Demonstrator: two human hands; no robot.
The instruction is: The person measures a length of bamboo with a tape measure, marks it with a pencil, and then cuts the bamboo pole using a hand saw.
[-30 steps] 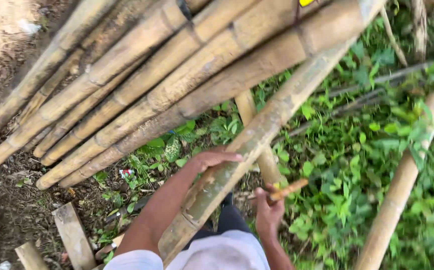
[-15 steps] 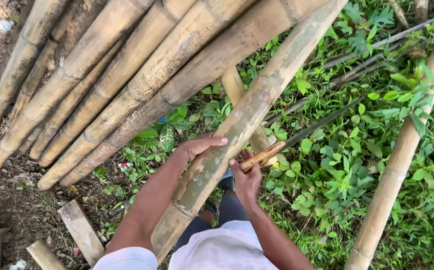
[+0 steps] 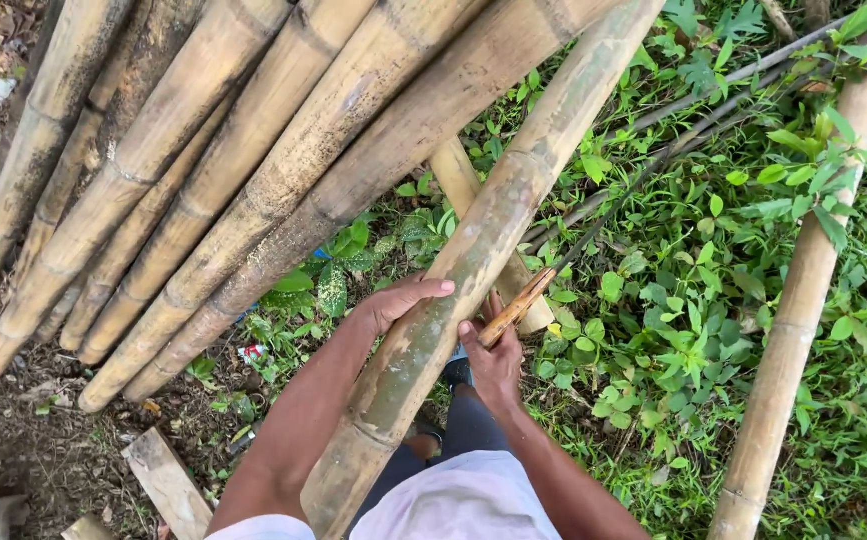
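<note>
Head view looked straight down on my two hands and a long bamboo pole (image 3: 483,240) that ran from beside my torso at the bottom edge up to the upper right. I noted my left hand (image 3: 398,300) laid against the pole's left flank, fingers spread over its curved surface, pressing it rather than closing round it. My right hand (image 3: 493,360) sat just to the right of the pole, clenched on the wooden handle of a knife (image 3: 553,265); the thin dark blade ran up and to the right over the weeds (image 3: 693,300), close beside the pole. Whether the blade touched the pole I could not tell.

To the left, a stack of poles (image 3: 203,170) lay side by side, slanting the same way, cut ends resting on bare dirt (image 3: 13,450). One further pole (image 3: 803,300) lay apart on the right, over the greenery. A short bamboo piece (image 3: 458,175) passed beneath the held pole.

As to packaging: a small red and white wrapper scrap (image 3: 251,353) lay among the leaves just below the stack's ends, crumpled, print illegible. A pale plank (image 3: 168,485) lay on the dirt at lower left.
</note>
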